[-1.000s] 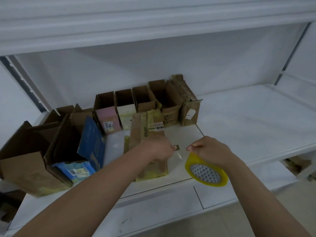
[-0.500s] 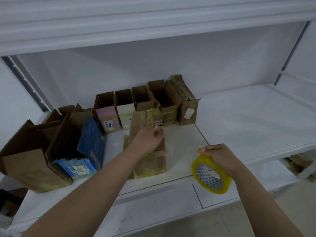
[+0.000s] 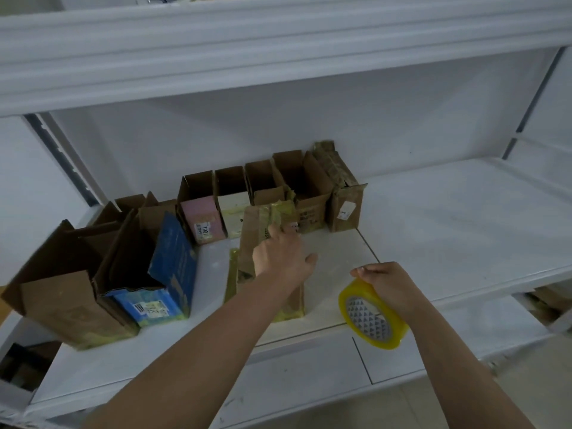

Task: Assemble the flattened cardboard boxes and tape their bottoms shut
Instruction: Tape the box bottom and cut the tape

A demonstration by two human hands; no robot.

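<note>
Your left hand (image 3: 283,253) lies with its fingers stretched out flat on the upturned face of the brown cardboard box (image 3: 263,243) in the middle of the white shelf (image 3: 448,230), fingertips reaching toward its far end where yellowish tape crosses the cardboard. Your right hand (image 3: 390,284) is curled over the top of the yellow tape roll (image 3: 371,314) and grips it; the roll stands on edge at the near lip of the shelf, to the right of the box and apart from it. The two hands are held apart, the left farther in than the right.

Along the far wall a row of small open boxes stands side by side: a pink-fronted box (image 3: 202,212), a cream-fronted box (image 3: 233,209), two plain brown ones, and at the right end a closed box wrapped in tape (image 3: 342,196) that leans against its neighbour. On the left of the shelf sit a large brown open box (image 3: 62,292) and, just beside it, an open box with a blue printed side (image 3: 161,267), both with yellowish tape showing along their bottom edges. Another shelf edge (image 3: 278,51) runs overhead.
</note>
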